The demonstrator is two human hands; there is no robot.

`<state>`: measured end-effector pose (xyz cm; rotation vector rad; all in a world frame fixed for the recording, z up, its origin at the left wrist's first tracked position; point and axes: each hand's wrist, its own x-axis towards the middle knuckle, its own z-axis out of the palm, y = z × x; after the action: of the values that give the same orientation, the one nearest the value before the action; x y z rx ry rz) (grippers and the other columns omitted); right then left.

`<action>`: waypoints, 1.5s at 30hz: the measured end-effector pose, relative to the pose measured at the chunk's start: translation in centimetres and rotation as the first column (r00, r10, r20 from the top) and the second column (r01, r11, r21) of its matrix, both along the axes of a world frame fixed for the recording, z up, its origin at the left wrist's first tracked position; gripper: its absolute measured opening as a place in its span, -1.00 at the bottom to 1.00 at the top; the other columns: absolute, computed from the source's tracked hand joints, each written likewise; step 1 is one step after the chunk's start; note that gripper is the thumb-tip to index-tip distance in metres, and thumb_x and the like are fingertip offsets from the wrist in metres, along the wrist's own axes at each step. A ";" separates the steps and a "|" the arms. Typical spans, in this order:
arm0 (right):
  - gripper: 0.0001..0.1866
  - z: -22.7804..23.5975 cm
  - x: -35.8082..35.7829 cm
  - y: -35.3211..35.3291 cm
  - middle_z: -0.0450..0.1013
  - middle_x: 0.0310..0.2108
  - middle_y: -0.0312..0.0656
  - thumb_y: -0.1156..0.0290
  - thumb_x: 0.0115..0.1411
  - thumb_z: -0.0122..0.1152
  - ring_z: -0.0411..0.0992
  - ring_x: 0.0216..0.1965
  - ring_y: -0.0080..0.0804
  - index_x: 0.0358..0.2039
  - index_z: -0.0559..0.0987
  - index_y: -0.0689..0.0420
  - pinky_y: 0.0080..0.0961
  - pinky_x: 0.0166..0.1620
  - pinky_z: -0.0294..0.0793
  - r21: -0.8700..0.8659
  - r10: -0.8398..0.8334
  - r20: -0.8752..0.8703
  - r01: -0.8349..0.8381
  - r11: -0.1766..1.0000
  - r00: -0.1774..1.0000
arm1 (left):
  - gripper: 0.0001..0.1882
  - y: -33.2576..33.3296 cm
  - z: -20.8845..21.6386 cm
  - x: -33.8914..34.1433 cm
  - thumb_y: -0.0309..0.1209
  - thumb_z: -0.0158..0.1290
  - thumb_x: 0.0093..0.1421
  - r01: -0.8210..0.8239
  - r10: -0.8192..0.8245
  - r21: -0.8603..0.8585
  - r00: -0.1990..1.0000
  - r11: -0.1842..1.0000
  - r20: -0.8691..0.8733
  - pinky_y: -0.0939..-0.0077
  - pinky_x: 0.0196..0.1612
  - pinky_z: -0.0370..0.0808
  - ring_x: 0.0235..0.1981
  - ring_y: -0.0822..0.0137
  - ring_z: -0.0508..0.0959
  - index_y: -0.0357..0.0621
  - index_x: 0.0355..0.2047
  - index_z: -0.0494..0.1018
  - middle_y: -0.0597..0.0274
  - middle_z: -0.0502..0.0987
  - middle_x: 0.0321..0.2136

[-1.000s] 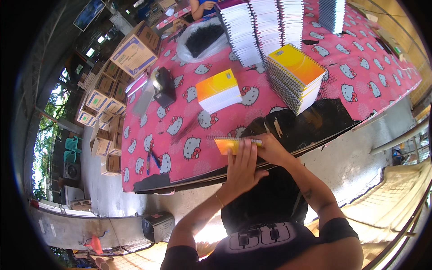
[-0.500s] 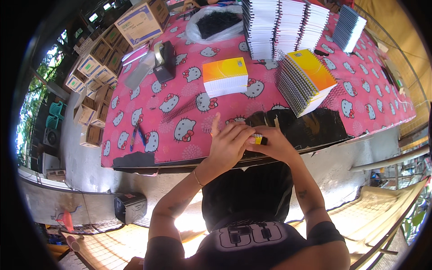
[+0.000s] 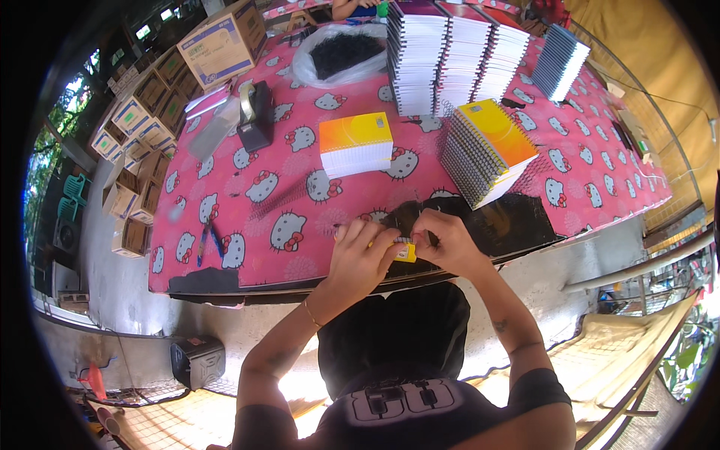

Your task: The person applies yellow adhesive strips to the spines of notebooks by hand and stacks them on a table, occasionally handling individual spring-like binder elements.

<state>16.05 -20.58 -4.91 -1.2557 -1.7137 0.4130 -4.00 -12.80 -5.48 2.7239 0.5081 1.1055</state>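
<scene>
At the table's near edge, my left hand (image 3: 361, 253) is closed around a small yellow notebook (image 3: 407, 253), most of it hidden under the fingers. My right hand (image 3: 450, 244) is at the notebook's right end, thumb and fingers pinched together; what they hold, if anything, is too small to make out. Beyond my hands is a block of unbound notebook pages with yellow-orange covers (image 3: 356, 142). A stack of spiral-bound notebooks (image 3: 491, 150) with the same covers stands to its right. Loose dark spiral coils (image 3: 281, 196) lie left of my hands.
Tall stacks of spiral notebooks (image 3: 416, 67) stand at the back, with a dark-covered stack (image 3: 561, 64) farther right. A plastic bag of black coils (image 3: 345, 56), a tape dispenser (image 3: 255, 116), a carton (image 3: 223, 43) and pliers (image 3: 208, 241) are on the pink tablecloth. A person's arm (image 3: 349, 9) shows at the far edge.
My right hand has drawn slightly away from my left, so more of the notebook's yellow end shows. My left fingers have curled down over it. The whole view has shifted a little.
</scene>
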 end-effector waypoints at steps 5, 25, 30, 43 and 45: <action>-0.82 0.9 -0.8 -1.3 0.45 -0.43 -0.12 0.63 0.01 0.30 0.45 -0.47 -0.22 -0.36 0.51 0.22 -0.39 -0.38 0.45 0.087 -0.317 -0.020 0.317 0.944 0.948 | -0.67 -0.3 2.8 0.8 -0.52 0.22 0.00 0.028 -0.026 0.079 0.999 0.996 -0.026 0.27 -0.23 0.33 -0.27 0.18 0.46 -0.15 -0.16 0.54 0.23 0.48 -0.31; -0.24 4.0 12.9 -2.6 0.48 0.05 0.06 0.04 -0.10 0.54 0.48 0.06 0.04 0.08 0.56 0.20 -0.23 0.10 0.48 0.216 -0.652 -0.199 0.681 0.699 0.732 | -0.69 6.0 8.6 18.3 -0.72 -0.02 0.16 0.497 -0.506 0.159 0.862 0.853 0.024 0.17 0.02 0.50 -0.07 -0.04 0.58 -0.35 -0.08 0.54 -0.06 0.58 -0.11; -0.40 4.2 11.7 -2.1 0.49 0.04 0.05 0.10 0.05 0.45 0.45 0.10 0.04 0.03 0.58 0.18 -0.18 0.13 0.45 0.408 -0.727 -0.191 0.726 0.553 0.660 | -0.68 6.3 8.8 17.5 -0.72 -0.01 0.15 0.497 -0.507 0.143 0.862 0.856 0.034 0.19 0.01 0.50 -0.07 -0.03 0.58 -0.34 -0.09 0.56 -0.05 0.58 -0.11; -0.64 3.0 4.2 -1.5 0.37 0.18 0.14 0.59 0.27 0.14 0.32 0.29 0.08 0.09 0.51 0.31 -0.19 0.26 0.35 0.429 -0.698 -0.344 0.766 0.478 0.628 | -0.69 5.8 8.8 17.4 -0.67 0.07 0.06 0.461 -0.475 0.144 0.875 0.876 0.092 0.14 0.04 0.50 -0.06 0.02 0.58 -0.27 -0.16 0.59 0.04 0.59 -0.13; -0.62 3.0 4.6 -1.6 0.35 0.20 0.14 0.61 0.27 0.12 0.28 0.31 0.11 0.11 0.50 0.31 -0.14 0.27 0.33 0.446 -0.706 -0.362 0.778 0.441 0.608 | -0.72 6.1 9.3 17.5 -0.61 0.06 0.12 0.408 -0.420 0.112 0.897 0.906 0.137 0.11 0.05 0.49 -0.06 -0.01 0.58 -0.26 -0.14 0.60 0.01 0.60 -0.12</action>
<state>20.61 -22.20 -1.93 -1.3354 -0.8772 -0.5378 13.49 -6.72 3.81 2.5990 -0.1437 1.2233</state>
